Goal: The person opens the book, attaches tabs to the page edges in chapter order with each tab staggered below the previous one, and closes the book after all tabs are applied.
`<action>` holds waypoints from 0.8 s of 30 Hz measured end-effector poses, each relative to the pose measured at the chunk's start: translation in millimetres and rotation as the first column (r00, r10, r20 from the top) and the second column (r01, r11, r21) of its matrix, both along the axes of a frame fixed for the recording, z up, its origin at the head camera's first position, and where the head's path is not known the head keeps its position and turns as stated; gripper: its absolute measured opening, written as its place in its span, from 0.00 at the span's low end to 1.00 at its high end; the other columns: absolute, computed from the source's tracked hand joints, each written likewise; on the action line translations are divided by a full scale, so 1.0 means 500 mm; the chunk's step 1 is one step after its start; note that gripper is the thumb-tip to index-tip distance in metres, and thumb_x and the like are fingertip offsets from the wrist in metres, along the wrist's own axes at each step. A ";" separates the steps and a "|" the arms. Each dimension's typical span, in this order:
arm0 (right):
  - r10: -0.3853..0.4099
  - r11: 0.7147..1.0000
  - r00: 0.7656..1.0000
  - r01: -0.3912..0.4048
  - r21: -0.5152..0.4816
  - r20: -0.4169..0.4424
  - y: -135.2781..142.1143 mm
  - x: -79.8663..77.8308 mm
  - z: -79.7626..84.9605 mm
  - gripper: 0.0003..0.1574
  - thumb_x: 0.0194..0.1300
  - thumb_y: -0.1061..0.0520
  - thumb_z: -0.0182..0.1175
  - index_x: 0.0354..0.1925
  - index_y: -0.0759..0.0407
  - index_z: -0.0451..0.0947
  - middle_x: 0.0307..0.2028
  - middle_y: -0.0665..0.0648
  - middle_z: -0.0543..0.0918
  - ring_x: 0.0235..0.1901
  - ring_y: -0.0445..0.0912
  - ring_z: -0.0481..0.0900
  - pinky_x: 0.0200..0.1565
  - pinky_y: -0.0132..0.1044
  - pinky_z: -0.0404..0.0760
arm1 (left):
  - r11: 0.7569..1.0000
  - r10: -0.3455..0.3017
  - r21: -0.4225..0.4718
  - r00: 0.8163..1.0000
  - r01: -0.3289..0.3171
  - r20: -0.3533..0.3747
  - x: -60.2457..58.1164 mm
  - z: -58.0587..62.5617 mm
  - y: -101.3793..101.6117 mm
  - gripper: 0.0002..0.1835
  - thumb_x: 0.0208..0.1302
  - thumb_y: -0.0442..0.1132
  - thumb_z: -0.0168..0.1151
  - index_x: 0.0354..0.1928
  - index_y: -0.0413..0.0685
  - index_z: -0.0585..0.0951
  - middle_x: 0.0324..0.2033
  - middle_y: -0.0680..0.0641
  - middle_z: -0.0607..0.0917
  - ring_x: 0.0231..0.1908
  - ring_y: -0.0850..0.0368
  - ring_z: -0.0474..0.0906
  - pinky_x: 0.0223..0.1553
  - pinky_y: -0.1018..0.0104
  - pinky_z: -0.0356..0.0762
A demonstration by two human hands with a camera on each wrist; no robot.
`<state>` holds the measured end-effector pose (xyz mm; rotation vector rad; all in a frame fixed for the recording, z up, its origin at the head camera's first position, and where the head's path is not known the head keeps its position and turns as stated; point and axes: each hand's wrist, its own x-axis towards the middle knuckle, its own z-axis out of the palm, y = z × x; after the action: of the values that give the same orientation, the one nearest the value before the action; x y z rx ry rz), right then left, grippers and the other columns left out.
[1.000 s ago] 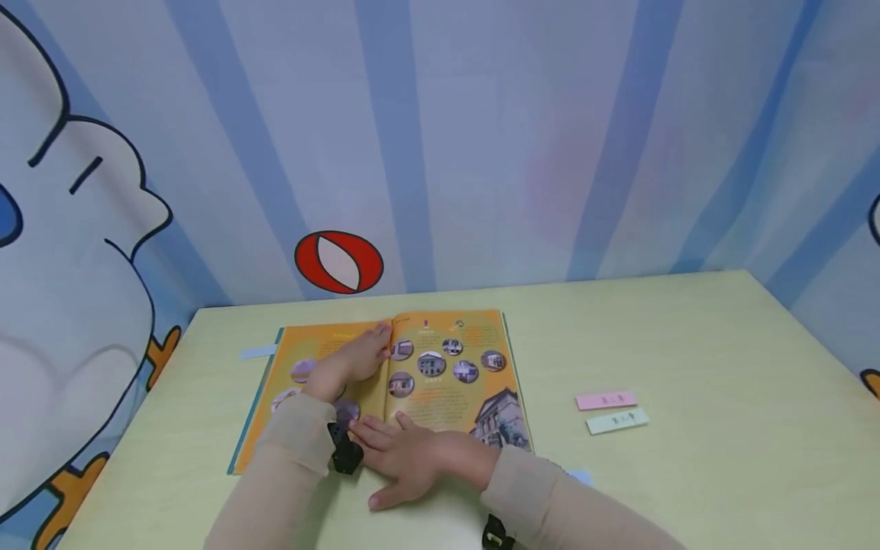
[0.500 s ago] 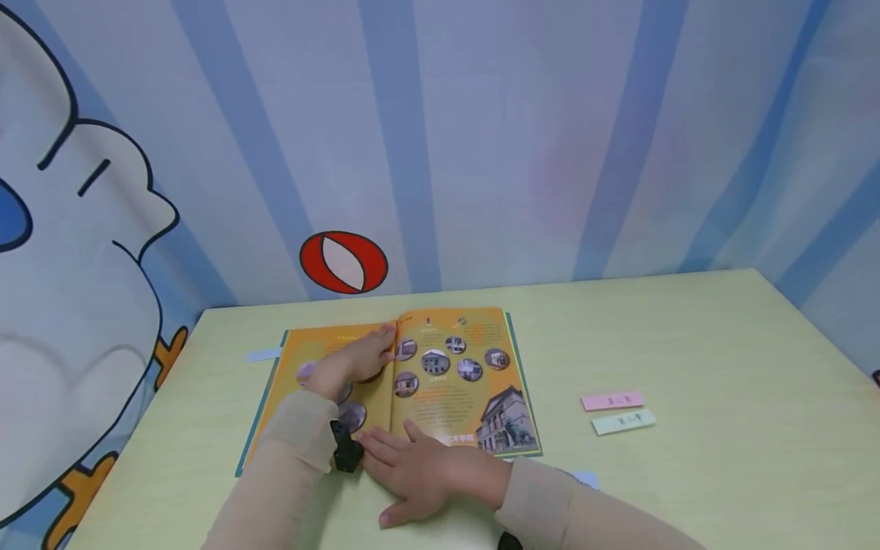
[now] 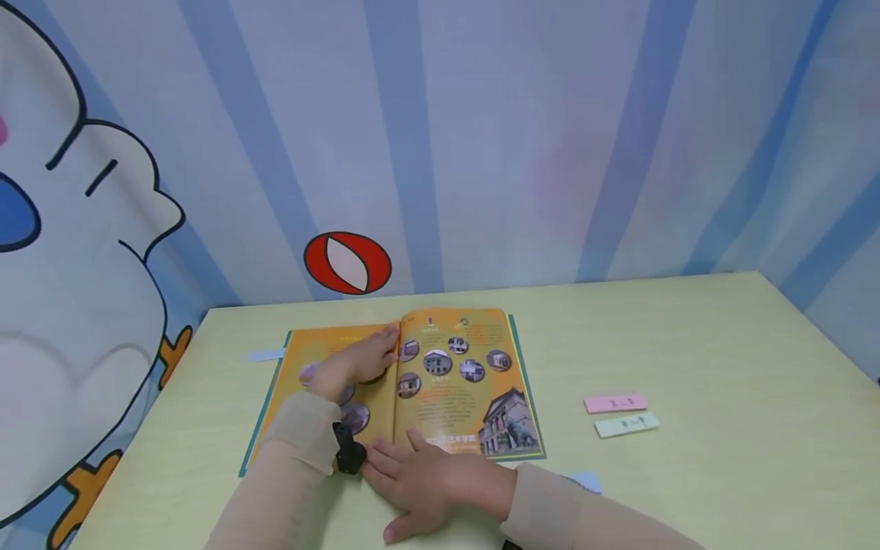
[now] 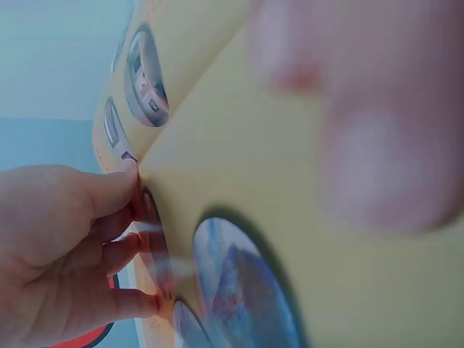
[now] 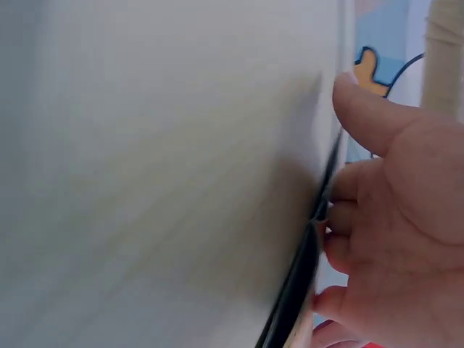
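An open book (image 3: 447,409) with orange pages and round building photos lies on the pale table (image 3: 715,344). My left hand (image 3: 360,357) rests on its left page, fingertips at the centre fold near the top. In the left wrist view the same left hand (image 4: 65,246) has its fingertips against the page beside the fold. At the bottom edge of the book my right hand (image 3: 422,481) lies with fingers spread, fingertips on the lower end of the fold and the thumb over the table. The right wrist view shows the right hand (image 5: 391,203) at the book's dark lower edge.
A pale blue tab (image 3: 266,355) sticks out at the book's left side. Right of the book lie a pink paper strip (image 3: 615,403) and a pale green strip (image 3: 627,425), both with writing. A blue strip (image 3: 586,481) is partly hidden by the right sleeve (image 3: 550,504).
My right hand has slid down slightly toward the table's near side, uncovering more of the right page's lower part. The left hand stays at the fold. The whole view has shifted a little.
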<state>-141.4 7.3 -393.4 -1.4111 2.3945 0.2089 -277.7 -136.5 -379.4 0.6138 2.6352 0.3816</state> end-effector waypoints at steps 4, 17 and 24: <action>0.024 1.000 1.000 -0.024 0.007 0.014 0.005 0.008 0.004 0.50 0.64 0.29 0.42 0.73 0.52 0.42 0.73 0.51 0.42 0.71 0.42 0.36 0.67 0.48 0.49 | 1.000 0.016 -0.005 1.000 -0.016 0.008 0.003 -0.001 0.003 0.31 0.72 0.40 0.42 0.71 0.35 0.47 0.71 0.38 0.48 0.69 0.41 0.43 0.67 0.51 0.43; 0.011 1.000 0.999 -0.011 -0.007 0.033 0.008 0.006 0.007 0.49 0.65 0.30 0.42 0.73 0.51 0.43 0.73 0.50 0.41 0.71 0.42 0.35 0.67 0.48 0.47 | 0.999 0.036 0.038 0.999 -0.036 0.018 -0.002 -0.008 -0.001 0.32 0.72 0.42 0.43 0.71 0.38 0.46 0.71 0.40 0.48 0.70 0.43 0.43 0.68 0.51 0.43; 0.027 0.999 0.998 -0.025 -0.029 0.060 0.013 -0.001 0.010 0.47 0.66 0.32 0.43 0.73 0.51 0.44 0.73 0.51 0.43 0.71 0.42 0.36 0.67 0.48 0.49 | 0.998 0.012 0.064 0.999 -0.009 -0.049 0.003 -0.012 -0.005 0.32 0.72 0.41 0.45 0.70 0.34 0.49 0.70 0.37 0.49 0.69 0.41 0.44 0.67 0.49 0.46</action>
<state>-141.8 13.6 -388.6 -1.4409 2.3405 0.1369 -276.2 -139.1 -385.2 0.6380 2.6833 0.4611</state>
